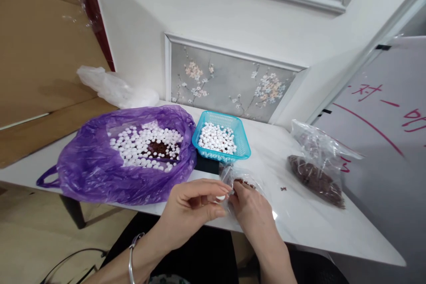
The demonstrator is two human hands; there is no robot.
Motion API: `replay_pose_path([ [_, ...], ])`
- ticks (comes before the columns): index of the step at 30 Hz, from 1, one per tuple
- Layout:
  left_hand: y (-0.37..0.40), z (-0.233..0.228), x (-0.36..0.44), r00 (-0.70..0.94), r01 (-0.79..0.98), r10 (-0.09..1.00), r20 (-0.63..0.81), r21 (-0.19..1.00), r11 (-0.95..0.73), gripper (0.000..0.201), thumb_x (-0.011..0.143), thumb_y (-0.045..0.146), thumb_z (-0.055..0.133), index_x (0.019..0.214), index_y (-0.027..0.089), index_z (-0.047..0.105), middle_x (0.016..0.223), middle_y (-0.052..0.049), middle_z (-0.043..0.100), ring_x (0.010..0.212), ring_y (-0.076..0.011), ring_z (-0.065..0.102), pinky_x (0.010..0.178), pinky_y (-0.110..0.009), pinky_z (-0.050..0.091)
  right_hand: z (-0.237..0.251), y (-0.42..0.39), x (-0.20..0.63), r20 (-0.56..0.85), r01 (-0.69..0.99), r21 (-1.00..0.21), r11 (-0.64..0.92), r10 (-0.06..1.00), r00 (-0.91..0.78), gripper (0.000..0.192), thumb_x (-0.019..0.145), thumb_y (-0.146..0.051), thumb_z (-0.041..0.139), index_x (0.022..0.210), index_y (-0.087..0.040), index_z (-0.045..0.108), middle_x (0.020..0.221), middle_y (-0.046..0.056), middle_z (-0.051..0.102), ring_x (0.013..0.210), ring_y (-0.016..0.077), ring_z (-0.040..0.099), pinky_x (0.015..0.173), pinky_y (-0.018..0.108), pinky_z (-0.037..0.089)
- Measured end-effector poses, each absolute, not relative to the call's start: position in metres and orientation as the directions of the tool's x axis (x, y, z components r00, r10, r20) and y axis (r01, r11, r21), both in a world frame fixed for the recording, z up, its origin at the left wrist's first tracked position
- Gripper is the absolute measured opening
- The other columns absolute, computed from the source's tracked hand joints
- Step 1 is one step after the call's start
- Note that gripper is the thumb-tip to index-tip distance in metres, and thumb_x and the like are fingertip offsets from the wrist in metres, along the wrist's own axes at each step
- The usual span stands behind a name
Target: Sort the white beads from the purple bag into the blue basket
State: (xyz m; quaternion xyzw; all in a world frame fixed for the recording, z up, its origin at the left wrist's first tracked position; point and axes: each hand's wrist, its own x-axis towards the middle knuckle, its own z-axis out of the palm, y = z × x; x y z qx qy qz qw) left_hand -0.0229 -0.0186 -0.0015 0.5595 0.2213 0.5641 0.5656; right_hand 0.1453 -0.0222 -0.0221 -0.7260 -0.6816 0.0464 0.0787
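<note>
Head view shows my two hands at work on a white table. My left hand, near half past six, pinches one white ball in its fingertips. My right hand, at five o'clock, dips into a small clear bag of brown bits. Its fingertips are hidden, so I cannot tell if they grip anything. My hands are so close that I cannot tell if they touch.

I think the work is part way along. Lots of white balls sit in the blue basket, just below the middle, with brown specks among them. Lots more are in the purple bag at half past eight, around a brown pile. The ball in my fingers is in neither one.

Now I count: one basket, one purple bag, one small clear bag, and one big clear bag of brown stuff at four o'clock. One ball is in my hand; the others are too many to count.
</note>
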Motion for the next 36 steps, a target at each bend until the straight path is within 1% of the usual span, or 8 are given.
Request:
replay_pose_path([
  [6, -0.022, -0.001, -0.025, 0.266, -0.341, 0.887, 0.378, 0.897, -0.28, 0.024, 0.071, 0.007, 0.077, 0.081, 0.028, 0.081, 0.091, -0.004, 0.08, 0.085, -0.0196, 0.072, 0.077, -0.027, 0.057, -0.024, -0.02, 0.145, 0.044, 0.984, -0.174, -0.044, 0.998, 0.052, 0.018, 0.086, -0.012, 0.053, 0.083, -0.022, 0.068, 0.086, 0.004, 0.073, 0.076, 0.0206, 0.07, 0.053, 0.028, 0.029],
  [10, -0.001, 0.003, -0.013, 0.201, -0.081, 0.899, 0.39, 0.921, -0.381, 0.015, 0.081, 0.017, 0.069, 0.091, 0.023, 0.079, 0.094, -0.005, 0.079, 0.086, -0.0213, 0.072, 0.078, -0.029, 0.057, -0.026, -0.019, 0.141, 0.062, 0.982, -0.187, -0.018, 0.998, 0.03, 0.02, 0.084, -0.01, 0.053, 0.088, -0.022, 0.07, 0.09, 0.004, 0.074, 0.079, 0.0214, 0.07, 0.057, 0.028, 0.034],
  [13, 0.037, 0.01, 0.005, 0.182, 0.183, 0.863, 0.47, 0.847, -0.5, 0.027, 0.09, 0.024, 0.055, 0.11, 0.017, 0.072, 0.108, -0.01, 0.076, 0.092, -0.0234, 0.071, 0.084, -0.034, 0.056, -0.031, -0.018, 0.14, 0.086, 0.982, -0.191, -0.009, 0.996, 0.026, 0.021, 0.084, -0.009, 0.052, 0.09, -0.019, 0.069, 0.094, 0.008, 0.075, 0.081, 0.0239, 0.071, 0.059, 0.029, 0.036],
  [19, 0.093, 0.031, -0.008, 0.22, 0.46, 0.842, 0.492, 0.709, -0.535, 0.049, 0.081, 0.014, 0.06, 0.131, 0.016, 0.06, 0.136, -0.012, 0.061, 0.124, -0.0278, 0.055, 0.108, -0.037, 0.037, -0.042, -0.014, 0.151, 0.16, 0.969, -0.246, -0.002, 0.986, 0.043, 0.022, 0.086, -0.007, 0.045, 0.083, -0.018, 0.064, 0.08, 0.008, 0.074, 0.07, 0.0233, 0.069, 0.057, 0.028, 0.037],
  [22, 0.087, 0.037, -0.054, 0.247, 0.601, 0.877, 0.411, 0.645, -0.472, 0.035, 0.085, 0.02, 0.053, 0.115, 0.015, 0.071, 0.118, -0.013, 0.072, 0.106, -0.0296, 0.065, 0.099, -0.039, 0.041, -0.047, -0.014, 0.155, 0.206, 0.957, -0.288, 0.015, 0.977, 0.047, 0.021, 0.085, -0.009, 0.045, 0.083, -0.019, 0.062, 0.079, 0.006, 0.073, 0.069, 0.022, 0.068, 0.058, 0.028, 0.038],
  [26, 0.079, 0.029, -0.119, 0.342, 0.742, 0.916, 0.208, 0.538, -0.399, 0.021, 0.077, 0.019, 0.059, 0.08, 0.023, 0.079, 0.084, -0.004, 0.079, 0.08, -0.0261, 0.07, 0.077, -0.031, 0.047, -0.049, -0.015, 0.151, 0.27, 0.944, -0.328, 0.045, 0.962, 0.048, 0.021, 0.083, -0.009, 0.044, 0.083, -0.019, 0.063, 0.079, 0.007, 0.072, 0.067, 0.0227, 0.066, 0.059, 0.029, 0.038],
  [30, 0.084, 0.003, -0.152, 0.293, 0.855, 0.95, 0.109, 0.414, -0.311, 0.024, 0.071, 0.013, 0.058, 0.075, 0.024, 0.079, 0.084, -0.006, 0.079, 0.084, -0.0273, 0.069, 0.078, -0.031, 0.046, -0.051, -0.014, 0.148, 0.305, 0.928, -0.367, 0.07, 0.951, 0.049, 0.024, 0.08, -0.009, 0.043, 0.079, -0.018, 0.066, 0.074, 0.009, 0.071, 0.066, 0.0243, 0.066, 0.058, 0.031, 0.04],
  [36, 0.093, -0.024, -0.155, 0.258, 0.903, 0.963, 0.075, 0.336, -0.268, 0.031, 0.067, 0.006, 0.055, 0.08, 0.022, 0.078, 0.084, -0.008, 0.077, 0.087, -0.0258, 0.068, 0.08, -0.03, 0.046, -0.052, -0.016, 0.157, 0.328, 0.88, -0.469, 0.073, 0.94, 0.097, 0.033, 0.082, -0.017, 0.041, 0.087, -0.02, 0.073, 0.089, 0.01, 0.075, 0.073, 0.0264, 0.069, 0.064, 0.035, 0.049],
])
